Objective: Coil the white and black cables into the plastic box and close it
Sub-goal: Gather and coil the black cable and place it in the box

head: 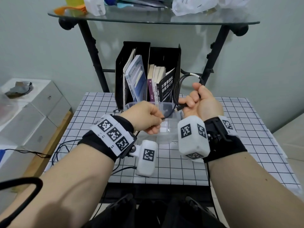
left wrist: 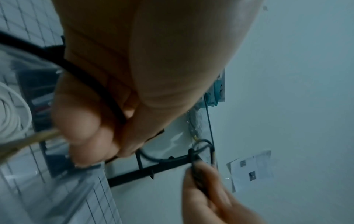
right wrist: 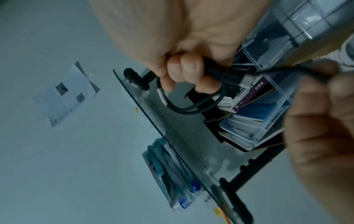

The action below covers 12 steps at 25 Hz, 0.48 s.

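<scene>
A person's right hand (head: pixel 201 102), palm up with fingers curled, grips several loops of the black cable (head: pixel 176 89) above the far edge of the checked tabletop (head: pixel 230 129). The left hand (head: pixel 144 119) pinches the cable's loose end between thumb and fingers, over the open clear plastic box (head: pixel 166 138) at the tabletop's middle. The white cable (left wrist: pixel 11 109) lies coiled inside the box. Behind the box, a black file holder (head: pixel 148 63) of books stands at the far edge.

A black cable (head: pixel 175 89), a clear plastic box (head: pixel 166 139), a white black-gridded tablecloth (head: pixel 181 168).
</scene>
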Motion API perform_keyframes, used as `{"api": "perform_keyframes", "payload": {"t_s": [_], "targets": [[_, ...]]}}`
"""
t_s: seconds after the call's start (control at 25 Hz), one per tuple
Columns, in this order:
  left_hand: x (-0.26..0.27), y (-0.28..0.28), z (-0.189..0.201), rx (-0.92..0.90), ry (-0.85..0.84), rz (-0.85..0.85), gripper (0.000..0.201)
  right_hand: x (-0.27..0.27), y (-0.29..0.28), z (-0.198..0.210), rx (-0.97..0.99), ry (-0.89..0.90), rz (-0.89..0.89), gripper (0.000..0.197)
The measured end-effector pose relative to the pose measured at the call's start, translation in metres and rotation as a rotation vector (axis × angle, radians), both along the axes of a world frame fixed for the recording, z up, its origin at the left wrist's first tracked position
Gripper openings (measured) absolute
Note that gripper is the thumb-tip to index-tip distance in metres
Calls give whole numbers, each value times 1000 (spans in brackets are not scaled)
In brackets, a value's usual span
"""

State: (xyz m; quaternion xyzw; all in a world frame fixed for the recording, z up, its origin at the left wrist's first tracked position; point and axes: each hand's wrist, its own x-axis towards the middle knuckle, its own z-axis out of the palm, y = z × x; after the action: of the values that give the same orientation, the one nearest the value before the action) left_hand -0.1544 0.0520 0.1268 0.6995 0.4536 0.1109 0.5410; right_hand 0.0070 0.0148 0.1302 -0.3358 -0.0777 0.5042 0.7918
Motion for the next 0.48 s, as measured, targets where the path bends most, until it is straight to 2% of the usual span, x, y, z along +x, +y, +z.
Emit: {"api": "perform_keyframes", "payload": {"t_s": [0.2, 0.32, 0.4, 0.48], "targets": [[-18, 12, -17, -33, 14, 119, 27, 34, -6, 5, -61, 253, -26, 28], [-25, 18, -28, -86, -39, 219, 18, 51, -10, 2, -81, 346, -67, 29], [-24, 19, -30, -71, -37, 236, 13, 54, -10, 0, -110, 335, -107, 26], [-21, 17, -28, -26, 2, 182, 12, 50, -7, -1, -143, 246, -160, 20]]}}
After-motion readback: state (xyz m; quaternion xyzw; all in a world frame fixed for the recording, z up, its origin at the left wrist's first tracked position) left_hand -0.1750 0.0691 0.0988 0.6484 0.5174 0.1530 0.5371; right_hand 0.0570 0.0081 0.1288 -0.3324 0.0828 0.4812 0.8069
